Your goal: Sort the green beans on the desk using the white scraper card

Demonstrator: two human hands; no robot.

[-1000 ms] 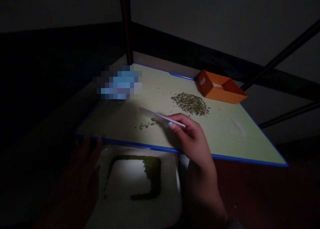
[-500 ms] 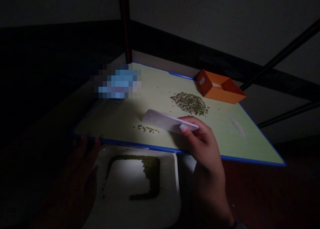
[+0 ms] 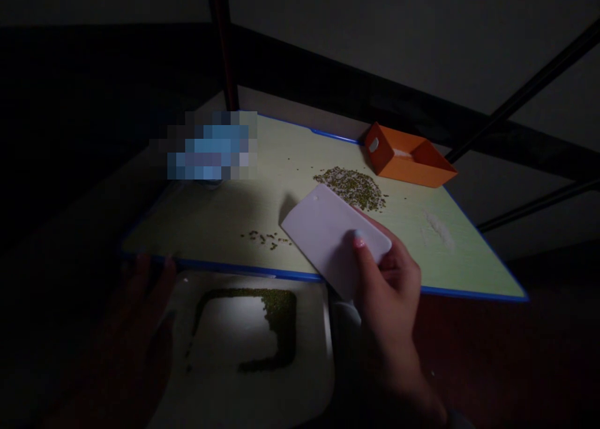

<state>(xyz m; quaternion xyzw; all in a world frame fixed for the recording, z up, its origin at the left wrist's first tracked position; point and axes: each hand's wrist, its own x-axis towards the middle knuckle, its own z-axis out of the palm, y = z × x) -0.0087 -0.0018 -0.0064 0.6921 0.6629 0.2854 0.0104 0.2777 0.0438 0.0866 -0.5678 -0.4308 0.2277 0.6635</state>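
Observation:
My right hand (image 3: pixel 391 297) grips a flat white plastic scraper (image 3: pixel 323 222), thumb on its face, over the front of a pale green board (image 3: pixel 220 213) with a blue rim. Just left of the scraper lies a short scatter of small green beans (image 3: pixel 267 238). Behind it is a pile of green beans mixed with white grains (image 3: pixel 351 188). Below the board's front edge sits a white tray (image 3: pixel 325 348), with green beans (image 3: pixel 284 329) along its far and right sides. In shadow beside the tray, my left hand (image 3: pixel 135 329) has its fingers stretched out and holds nothing visible.
An orange open box (image 3: pixel 412 174) with white grains inside stands at the board's far right. A streak of white grains (image 3: pixel 439 231) lies in front of it. A pixelated blue item (image 3: pixel 210 151) is at the far left. Dark poles (image 3: pixel 220 47) and a wall stand behind.
My right hand has turned the scraper from nearly edge-on to showing its broad face, its far end shifting right, away from the scattered beans. My left hand stays beside the tray.

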